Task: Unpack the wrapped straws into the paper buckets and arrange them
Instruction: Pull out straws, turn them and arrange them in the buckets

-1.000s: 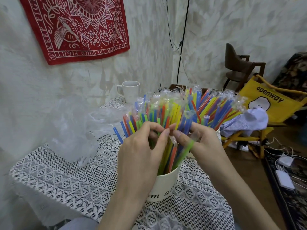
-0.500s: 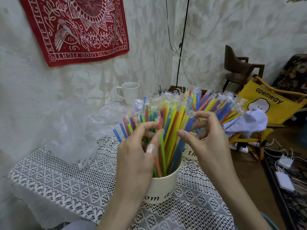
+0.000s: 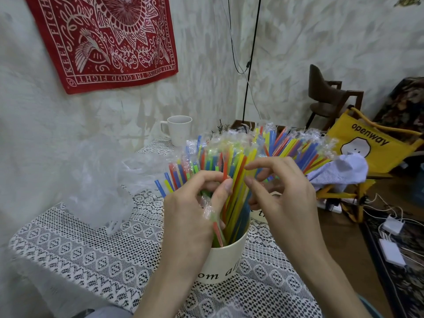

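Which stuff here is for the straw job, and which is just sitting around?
For the job: straws, near paper bucket, second paper bucket, left hand, right hand.

Just lying about: white mug, red wall cloth, yellow bag, brown chair.

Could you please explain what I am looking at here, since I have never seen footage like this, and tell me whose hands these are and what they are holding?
There is no machine here: a person wears a camera on the head, looking forward and down at their own hands. On a table with a lace cloth stands a white paper bucket packed with coloured straws, many in clear wrappers. The left hand pinches straws near the bucket's mouth; a crumpled wrapper shows by its fingers. The right hand hovers with curled fingers among the straws; what it holds is unclear. A second bucket peeks out behind. A white mug and loose clear plastic lie beyond.
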